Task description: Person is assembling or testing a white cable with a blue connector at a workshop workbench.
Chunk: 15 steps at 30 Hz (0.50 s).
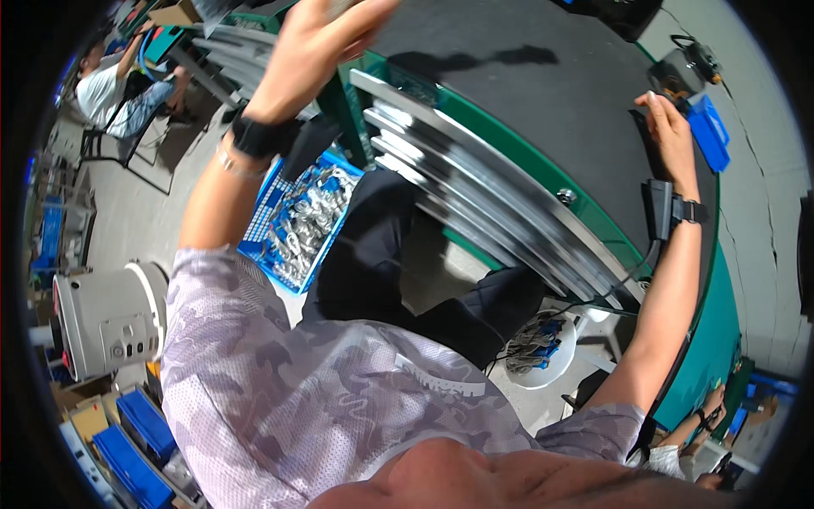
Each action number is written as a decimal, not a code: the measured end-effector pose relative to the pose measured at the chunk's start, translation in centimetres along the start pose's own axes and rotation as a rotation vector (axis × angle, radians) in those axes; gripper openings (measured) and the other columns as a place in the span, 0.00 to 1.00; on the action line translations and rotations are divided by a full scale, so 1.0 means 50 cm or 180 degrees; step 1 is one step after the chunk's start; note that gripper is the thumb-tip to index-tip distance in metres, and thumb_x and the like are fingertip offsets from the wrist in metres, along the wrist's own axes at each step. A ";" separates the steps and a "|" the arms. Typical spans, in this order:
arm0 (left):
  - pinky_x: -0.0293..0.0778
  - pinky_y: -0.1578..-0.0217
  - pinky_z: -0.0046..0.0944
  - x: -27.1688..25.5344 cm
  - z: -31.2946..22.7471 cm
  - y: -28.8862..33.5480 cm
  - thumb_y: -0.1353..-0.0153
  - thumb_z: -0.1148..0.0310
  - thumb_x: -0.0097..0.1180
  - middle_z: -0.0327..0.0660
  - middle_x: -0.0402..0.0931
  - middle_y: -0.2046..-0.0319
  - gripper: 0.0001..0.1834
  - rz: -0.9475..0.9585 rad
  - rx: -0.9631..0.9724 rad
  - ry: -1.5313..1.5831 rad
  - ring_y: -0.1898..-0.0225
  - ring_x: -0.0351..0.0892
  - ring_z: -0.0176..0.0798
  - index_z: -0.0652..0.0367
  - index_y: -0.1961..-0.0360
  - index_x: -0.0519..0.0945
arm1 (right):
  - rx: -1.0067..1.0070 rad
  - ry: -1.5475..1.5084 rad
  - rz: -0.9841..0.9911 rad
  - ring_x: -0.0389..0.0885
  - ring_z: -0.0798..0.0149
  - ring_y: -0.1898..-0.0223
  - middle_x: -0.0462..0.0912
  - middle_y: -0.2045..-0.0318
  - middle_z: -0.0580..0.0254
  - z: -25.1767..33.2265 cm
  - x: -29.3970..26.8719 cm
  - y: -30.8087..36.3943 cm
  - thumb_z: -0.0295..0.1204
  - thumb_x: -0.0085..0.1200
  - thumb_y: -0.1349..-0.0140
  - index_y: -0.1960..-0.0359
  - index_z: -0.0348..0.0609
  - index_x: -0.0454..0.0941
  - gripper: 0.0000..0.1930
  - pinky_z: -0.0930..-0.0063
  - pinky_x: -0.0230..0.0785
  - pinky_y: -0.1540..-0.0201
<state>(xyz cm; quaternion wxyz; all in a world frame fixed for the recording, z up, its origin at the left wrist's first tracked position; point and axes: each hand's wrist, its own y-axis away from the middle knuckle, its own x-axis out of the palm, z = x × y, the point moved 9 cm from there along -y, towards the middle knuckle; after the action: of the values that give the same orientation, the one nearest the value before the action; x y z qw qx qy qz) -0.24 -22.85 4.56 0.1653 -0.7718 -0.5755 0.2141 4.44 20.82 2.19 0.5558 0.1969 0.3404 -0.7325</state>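
Note:
My left hand [318,47] is raised at the top edge, partly cut off and slightly blurred. Its fingers curl toward the thumb around a small greyish thing that I cannot make out. On the far right, my right hand [671,136] rests over the dark work table [543,93], fingers apart and holding nothing I can see. It is nearest to a blue plastic bin [709,134] and a clear container [678,72] with a dark lid. Dark bands sit on both wrists, and a small black device with a cable is strapped to the right one.
Below the table edge run several shiny metal rails [475,170]. A blue basket [264,212] of bundled cables stands on the floor by my legs; a white bucket [566,360] holds more. Another person [110,89] sits at the upper left. A second person's hand [714,405] shows lower right.

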 end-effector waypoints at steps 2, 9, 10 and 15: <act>0.55 0.77 0.23 -0.117 0.039 0.100 0.31 0.65 0.50 0.31 0.69 0.71 0.17 -0.0166 -0.0111 -0.0180 0.76 0.62 0.22 0.64 0.46 0.71 | -0.0013 0.0007 0.0033 0.57 0.81 0.78 0.62 0.81 0.78 0.003 0.020 -0.008 0.46 0.49 0.30 0.62 0.44 0.82 0.18 0.82 0.46 0.76; 0.57 0.81 0.25 -0.397 0.434 0.541 0.35 0.62 0.58 0.27 0.66 0.79 0.09 -0.1474 -0.2612 0.0284 0.82 0.61 0.22 0.55 0.65 0.73 | 0.0111 0.0142 0.0044 0.54 0.82 0.78 0.60 0.80 0.81 0.010 0.005 0.011 0.43 0.49 0.30 0.59 0.44 0.81 0.16 0.83 0.42 0.76; 0.55 0.85 0.27 -0.457 0.538 0.646 0.37 0.59 0.59 0.27 0.65 0.82 0.11 -0.1476 -0.2955 0.0154 0.85 0.60 0.23 0.53 0.70 0.73 | 0.0074 0.0169 0.0051 0.54 0.82 0.78 0.60 0.80 0.81 0.011 0.015 0.002 0.43 0.49 0.30 0.59 0.44 0.81 0.16 0.83 0.42 0.76; 0.70 0.78 0.37 -0.473 0.802 0.964 0.36 0.56 0.50 0.36 0.73 0.84 0.16 -0.1091 -0.4774 -0.0329 0.85 0.70 0.37 0.55 0.74 0.78 | 0.0185 0.0286 -0.0022 0.52 0.82 0.78 0.59 0.80 0.81 0.001 0.010 -0.003 0.43 0.49 0.30 0.58 0.43 0.81 0.16 0.82 0.41 0.76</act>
<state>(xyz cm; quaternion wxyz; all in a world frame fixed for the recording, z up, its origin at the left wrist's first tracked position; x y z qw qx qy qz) 12.46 -58.85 -50.50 -0.3984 -0.5664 -0.6851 -0.2260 4.16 20.44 1.92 0.5314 0.2444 0.3443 -0.7344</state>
